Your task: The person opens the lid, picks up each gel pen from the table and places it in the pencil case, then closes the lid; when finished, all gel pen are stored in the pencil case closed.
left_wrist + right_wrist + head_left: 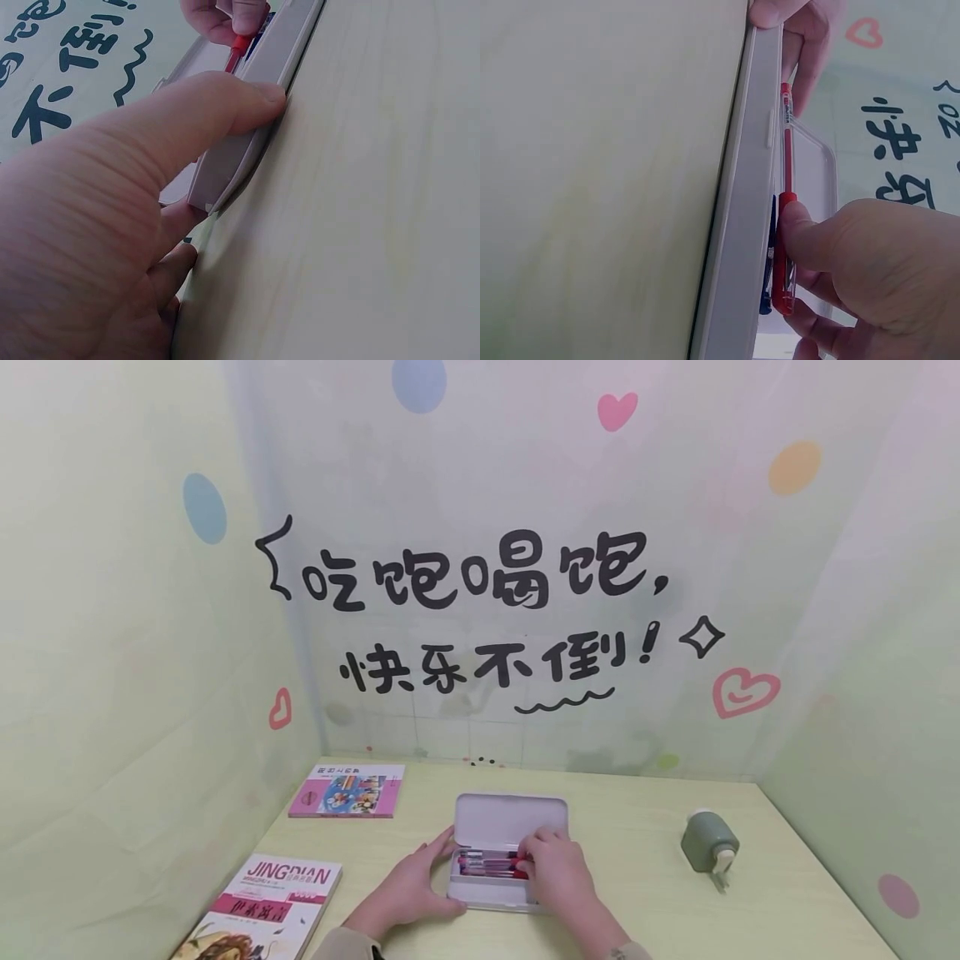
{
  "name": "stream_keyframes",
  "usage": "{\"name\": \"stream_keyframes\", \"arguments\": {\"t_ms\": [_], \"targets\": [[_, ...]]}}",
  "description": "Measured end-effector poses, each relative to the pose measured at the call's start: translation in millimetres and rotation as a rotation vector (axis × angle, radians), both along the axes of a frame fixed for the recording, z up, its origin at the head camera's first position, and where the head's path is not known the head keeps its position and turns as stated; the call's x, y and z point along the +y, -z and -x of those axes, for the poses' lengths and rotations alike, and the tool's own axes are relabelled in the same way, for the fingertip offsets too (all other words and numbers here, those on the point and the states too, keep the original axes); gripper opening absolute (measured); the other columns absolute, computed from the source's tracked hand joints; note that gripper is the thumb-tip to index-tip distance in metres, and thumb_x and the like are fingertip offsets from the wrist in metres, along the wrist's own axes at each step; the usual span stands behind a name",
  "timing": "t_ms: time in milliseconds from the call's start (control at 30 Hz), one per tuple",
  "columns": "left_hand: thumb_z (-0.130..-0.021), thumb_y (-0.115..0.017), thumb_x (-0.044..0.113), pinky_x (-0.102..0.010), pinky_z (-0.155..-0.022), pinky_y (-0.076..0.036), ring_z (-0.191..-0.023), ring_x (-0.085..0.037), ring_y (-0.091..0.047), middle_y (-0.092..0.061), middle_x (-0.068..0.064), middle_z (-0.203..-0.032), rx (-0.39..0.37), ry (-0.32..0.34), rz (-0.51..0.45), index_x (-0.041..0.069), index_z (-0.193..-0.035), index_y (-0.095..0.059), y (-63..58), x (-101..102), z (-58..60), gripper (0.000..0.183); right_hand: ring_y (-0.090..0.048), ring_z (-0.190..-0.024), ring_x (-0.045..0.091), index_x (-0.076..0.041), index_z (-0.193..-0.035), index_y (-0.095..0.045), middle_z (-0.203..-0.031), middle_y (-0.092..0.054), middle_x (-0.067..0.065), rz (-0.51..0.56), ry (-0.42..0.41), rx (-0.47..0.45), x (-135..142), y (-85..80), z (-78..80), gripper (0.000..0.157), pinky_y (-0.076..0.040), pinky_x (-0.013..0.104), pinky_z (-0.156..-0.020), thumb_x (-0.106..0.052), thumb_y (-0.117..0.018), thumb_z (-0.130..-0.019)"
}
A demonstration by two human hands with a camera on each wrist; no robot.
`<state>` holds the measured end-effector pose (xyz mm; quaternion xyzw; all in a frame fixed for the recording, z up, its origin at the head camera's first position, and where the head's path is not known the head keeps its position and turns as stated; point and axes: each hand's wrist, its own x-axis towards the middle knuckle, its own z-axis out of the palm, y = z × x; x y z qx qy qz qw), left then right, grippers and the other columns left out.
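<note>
A pale pencil case (491, 893) lies on the table with its hinged lid (510, 818) standing up at the back. Several pens (480, 862) with red and clear barrels lie across its tray. My left hand (412, 889) holds the case's left end, the thumb along the near edge and the fingers round the far side. Over the right part of the tray, my right hand (558, 868) pinches a red pen (787, 161) near one end, between thumb and fingers. A dark blue pen (769, 259) shows just beside it in the right wrist view.
Two books are at the left: a pink one (348, 792) at the back and a white one (277, 902) nearer. On the right stands a grey-green bottle (707, 841) with a pale nozzle. A printed backdrop (487, 468) encloses the table on three sides.
</note>
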<state>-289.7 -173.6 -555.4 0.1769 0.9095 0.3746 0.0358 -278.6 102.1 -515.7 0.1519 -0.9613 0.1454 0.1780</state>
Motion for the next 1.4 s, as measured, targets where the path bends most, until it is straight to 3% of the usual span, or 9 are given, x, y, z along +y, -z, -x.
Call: {"name": "stream_keyframes", "arguments": {"t_ms": [467,700,867,1000,1200,1400], "targets": [[-0.069,-0.096,0.054,-0.086,-0.126,-0.027,-0.158,-0.064,-0.036,-0.055,0.007,-0.169,-0.011,-0.012,0.002,0.019,-0.177,-0.025,5.0,-2,3.9,0.133,-0.051,-0.085,0.013,-0.023,-0.089,-0.077,-0.088,-0.063,-0.010,0.007,-0.009,-0.025,-5,0.0,-0.8,0.014,-0.046,0.032,-0.071,-0.027,-0.091,-0.088],[-0.069,-0.097,0.053,-0.085,-0.127,-0.027,-0.158,-0.063,-0.036,-0.055,0.007,-0.169,-0.011,-0.014,0.001,0.019,-0.177,-0.025,4.6,-4,3.5,0.133,-0.058,-0.093,0.017,-0.022,-0.096,-0.079,-0.096,-0.068,-0.006,0.033,-0.021,-0.071,-4,1.4,1.6,0.016,-0.056,0.041,-0.080,-0.027,-0.091,-0.087],[-0.069,-0.097,0.052,-0.086,-0.126,-0.027,-0.158,-0.064,-0.036,-0.055,0.006,-0.169,-0.007,-0.012,-0.001,0.019,-0.177,-0.025,3.6,-4,2.7,0.134,-0.065,-0.099,0.023,-0.021,-0.100,-0.078,-0.103,-0.073,-0.001,0.063,-0.007,-0.030,-2,0.3,7.7,0.020,-0.060,0.050,-0.084,-0.032,-0.090,-0.089],[-0.069,-0.097,0.053,-0.086,-0.126,-0.027,-0.158,-0.064,-0.036,-0.055,0.006,-0.169,-0.015,-0.017,0.002,0.021,-0.177,-0.025,4.1,-4,2.2,0.133,-0.068,-0.101,0.024,-0.019,-0.106,-0.079,-0.106,-0.074,0.001,0.158,0.015,0.013,1,-7.2,16.5,0.018,-0.063,0.050,-0.088,-0.031,-0.086,-0.095],[-0.069,-0.098,0.052,-0.086,-0.126,-0.027,-0.158,-0.065,-0.036,-0.055,0.004,-0.169,-0.008,-0.013,-0.003,0.021,-0.177,-0.025,4.0,-3,2.0,0.133,-0.069,-0.110,0.030,-0.015,-0.121,-0.078,-0.117,-0.073,0.009,0.366,0.084,-0.045,9,-22.6,29.8,0.024,-0.064,0.054,-0.096,-0.030,-0.078,-0.103],[-0.071,-0.097,0.052,-0.085,-0.127,-0.027,-0.158,-0.064,-0.035,-0.055,0.004,-0.170,-0.013,-0.003,-0.010,0.017,-0.177,-0.024,2.3,0,2.8,0.133,-0.066,-0.117,0.042,-0.011,-0.126,-0.077,-0.126,-0.068,0.021,0.445,0.189,-0.022,22,-25.7,46.8,0.031,-0.061,0.061,-0.100,-0.030,-0.076,-0.103]]}}
